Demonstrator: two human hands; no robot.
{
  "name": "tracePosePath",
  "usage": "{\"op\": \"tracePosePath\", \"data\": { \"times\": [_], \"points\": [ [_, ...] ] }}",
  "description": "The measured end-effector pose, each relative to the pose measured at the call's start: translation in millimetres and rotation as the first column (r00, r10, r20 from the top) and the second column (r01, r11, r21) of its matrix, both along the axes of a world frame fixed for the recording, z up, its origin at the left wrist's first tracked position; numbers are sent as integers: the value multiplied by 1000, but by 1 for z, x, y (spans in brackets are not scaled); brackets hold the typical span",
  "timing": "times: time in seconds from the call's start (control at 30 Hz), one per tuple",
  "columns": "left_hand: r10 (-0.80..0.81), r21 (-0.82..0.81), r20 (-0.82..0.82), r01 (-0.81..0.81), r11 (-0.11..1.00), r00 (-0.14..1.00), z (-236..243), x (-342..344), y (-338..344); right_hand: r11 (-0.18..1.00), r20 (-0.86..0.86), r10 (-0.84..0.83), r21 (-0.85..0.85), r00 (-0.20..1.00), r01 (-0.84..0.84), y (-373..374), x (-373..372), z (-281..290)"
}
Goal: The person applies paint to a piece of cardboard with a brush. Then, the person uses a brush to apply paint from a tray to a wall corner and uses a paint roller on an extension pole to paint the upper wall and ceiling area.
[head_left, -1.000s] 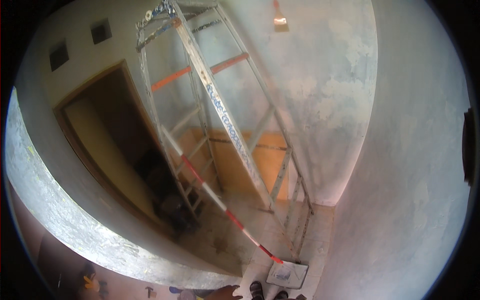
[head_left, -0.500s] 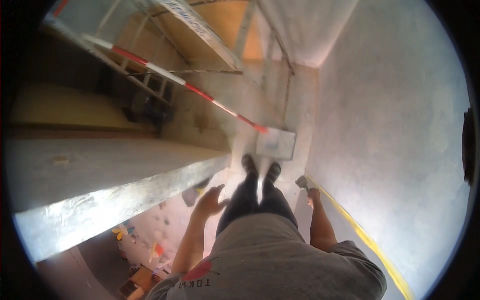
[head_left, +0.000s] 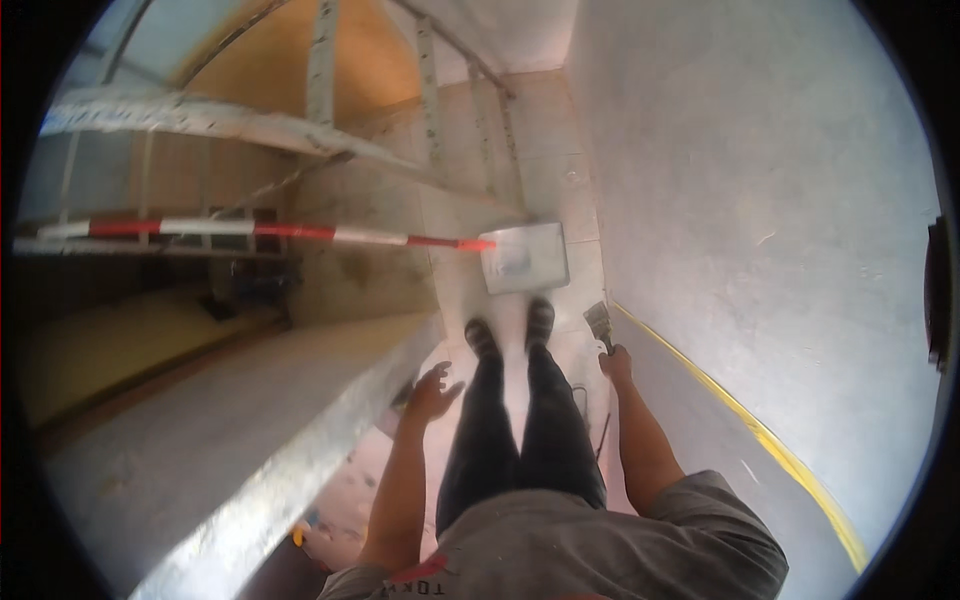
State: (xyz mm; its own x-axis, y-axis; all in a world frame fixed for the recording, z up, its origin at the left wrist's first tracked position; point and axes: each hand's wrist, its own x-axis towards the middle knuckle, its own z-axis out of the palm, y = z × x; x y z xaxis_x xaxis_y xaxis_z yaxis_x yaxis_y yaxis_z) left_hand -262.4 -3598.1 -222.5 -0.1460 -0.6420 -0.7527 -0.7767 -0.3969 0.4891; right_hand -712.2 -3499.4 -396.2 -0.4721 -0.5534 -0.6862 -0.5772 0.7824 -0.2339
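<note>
My right hand [head_left: 616, 366] is closed round the handle of a wide, flat paintbrush [head_left: 598, 320], whose bristle end points away from me, close to the right wall. Below that wall's pale grey face [head_left: 740, 240] runs a strip of yellow tape [head_left: 735, 405], to the right of the brush. My left hand [head_left: 433, 392] hangs with its fingers spread, near the end of the ledge and holding nothing. On the floor ahead of my feet lies a pale, square tray-like thing [head_left: 545, 262]; its contents cannot be made out.
A red-and-white striped pole [head_left: 300, 231] reaches from the left toward the square thing. Metal scaffold framing [head_left: 320, 70] stands ahead on the left. A thick ledge [head_left: 290, 470] with a pale, rough edge runs along my left side. A thin dark cord [head_left: 604, 437] shows beside my right leg.
My view has swung, so the pole, ledge and wall sit at new angles. My feet have shifted, the right one now ahead. The paintbrush stays in my right hand; my left remains empty.
</note>
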Motion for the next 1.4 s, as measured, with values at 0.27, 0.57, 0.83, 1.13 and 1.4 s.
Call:
{"op": "tracePosePath", "data": {
  "times": [0.27, 0.57, 0.83, 1.13, 1.4],
  "points": [
    [495, 299, -16, -468, 832, 869, -248, 29, -84, 982, -50, -168, -98, 985, 162, -10, 56, -86],
    [558, 158, -253, -535, 830, 790, -373, 26, -155, 898, 130, -346, -241, 929, 368, 10, 106, -266],
    [-57, -246, 34, 64, 967, 998, -562, 24, -204, 752, 334, -493, -302, 804, 586, -8, 139, -370],
    [-123, -388, -230, 25, 921, 965, -610, -19, -276, 748, 408, -374, -398, 833, 531, 2, 166, -430],
    [344, 264, -938, -741, 617, -47, -367, -77, -222, 727, 412, -494, -288, 766, 624, -4, 153, -384]
  ]
}}
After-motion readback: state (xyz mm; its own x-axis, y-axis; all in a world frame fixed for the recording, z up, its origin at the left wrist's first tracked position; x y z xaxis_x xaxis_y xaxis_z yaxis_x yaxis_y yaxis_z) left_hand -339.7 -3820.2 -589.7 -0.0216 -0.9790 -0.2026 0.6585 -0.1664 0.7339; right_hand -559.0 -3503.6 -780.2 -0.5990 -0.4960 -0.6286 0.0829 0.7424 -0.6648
